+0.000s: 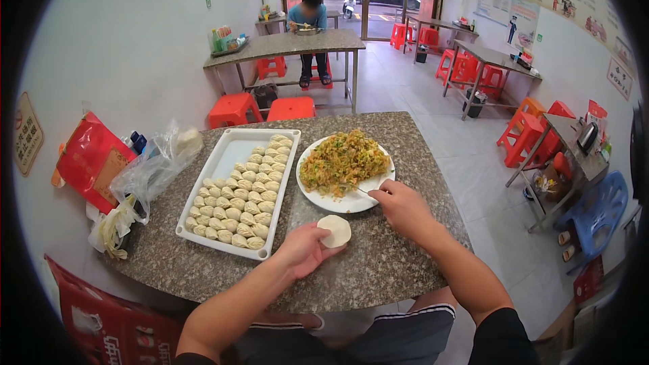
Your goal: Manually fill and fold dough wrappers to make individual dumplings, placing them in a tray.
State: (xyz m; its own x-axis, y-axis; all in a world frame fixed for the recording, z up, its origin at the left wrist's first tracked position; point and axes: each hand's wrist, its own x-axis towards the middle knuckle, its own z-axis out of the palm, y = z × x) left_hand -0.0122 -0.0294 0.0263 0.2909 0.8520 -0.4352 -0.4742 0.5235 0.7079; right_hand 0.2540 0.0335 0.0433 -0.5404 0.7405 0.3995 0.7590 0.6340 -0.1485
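My left hand [305, 254] holds a pale round dough wrapper [335, 231] over the granite tabletop [365, 243], below the plate. My right hand [399, 204] is closed on a thin metal utensil [365, 191], whose tip is down in a heap of chopped yellow-green filling [338, 162] on a white round plate [323, 201]. To the left of the plate lies a white rectangular tray [189, 218] with rows of several pleated dumplings [245, 203], its upper-left part bare.
A red bag [88, 155] and crumpled clear plastic [155, 162] lie at the table's left end. Red stools [230, 108] stand beyond. Another person [304, 13] sits at a far table [284, 46]. A blue chair [598, 209] and side table [574, 142] are at right.
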